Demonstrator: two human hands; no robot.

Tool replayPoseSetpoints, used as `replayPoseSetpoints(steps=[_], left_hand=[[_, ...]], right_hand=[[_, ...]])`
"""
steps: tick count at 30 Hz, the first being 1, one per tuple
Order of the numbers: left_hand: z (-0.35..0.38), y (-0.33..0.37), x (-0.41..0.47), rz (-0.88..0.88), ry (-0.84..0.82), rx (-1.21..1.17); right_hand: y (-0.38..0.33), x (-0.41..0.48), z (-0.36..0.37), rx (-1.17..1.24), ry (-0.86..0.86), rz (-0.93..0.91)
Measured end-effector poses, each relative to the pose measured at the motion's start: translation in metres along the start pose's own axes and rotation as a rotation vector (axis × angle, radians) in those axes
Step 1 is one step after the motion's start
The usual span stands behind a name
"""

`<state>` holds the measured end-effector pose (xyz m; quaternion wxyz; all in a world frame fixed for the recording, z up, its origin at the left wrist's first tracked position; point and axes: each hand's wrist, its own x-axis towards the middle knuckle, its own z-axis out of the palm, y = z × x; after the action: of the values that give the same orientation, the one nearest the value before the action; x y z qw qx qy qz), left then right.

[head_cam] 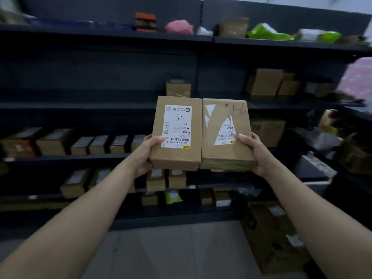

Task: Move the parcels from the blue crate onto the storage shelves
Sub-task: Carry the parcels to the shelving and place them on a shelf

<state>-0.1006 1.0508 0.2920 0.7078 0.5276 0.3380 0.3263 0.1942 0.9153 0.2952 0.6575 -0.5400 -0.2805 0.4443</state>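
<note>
- The storage shelves (84, 156), dark and in several tiers, fill the background; rows of small brown boxes already sit on the lower tiers to the left, blurred, so their labels cannot be read.
- The left hand (146, 156) grasps the left parcel (177, 133) at its near lower-left corner, thumb on the top face beside the white shipping label, fingers presumably underneath, where they are hidden.
- This parcel is a plain cardboard box with "1-6" handwritten on its label. It looks stiff and light enough for one hand, judging by the relaxed grip; the card should not be slippery.
- The right parcel (226, 135) touches it side by side, both held up in the air in front of the middle shelves. Its label is torn, leaving white scraps, and a handwritten mark sits near its far edge. Glossy tape wraps its near end, which may be slicker than bare card.
- The right hand (254, 156) grips that parcel at its near lower-right corner, thumb on top.
- A hold at the corner leaves the far end unsupported; a grip further under the base would be steadier when reaching to a shelf.
- The blue crate is not in view.
- Far right, shelf contents and a pink shape are smeared by blur and cut off by the frame edge.
</note>
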Motion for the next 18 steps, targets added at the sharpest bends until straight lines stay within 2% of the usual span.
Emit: replayPoseSetpoints(steps=[11, 18], left_hand=[[-0.082, 0.027, 0.041, 0.093, 0.318, -0.088], [-0.165, 0.065, 0.088, 0.132, 0.368, -0.051]], right_hand=[[-0.010, 0.128, 0.100, -0.091, -0.206, 0.040], [-0.012, 0.194, 0.187, -0.110, -0.256, 0.001]])
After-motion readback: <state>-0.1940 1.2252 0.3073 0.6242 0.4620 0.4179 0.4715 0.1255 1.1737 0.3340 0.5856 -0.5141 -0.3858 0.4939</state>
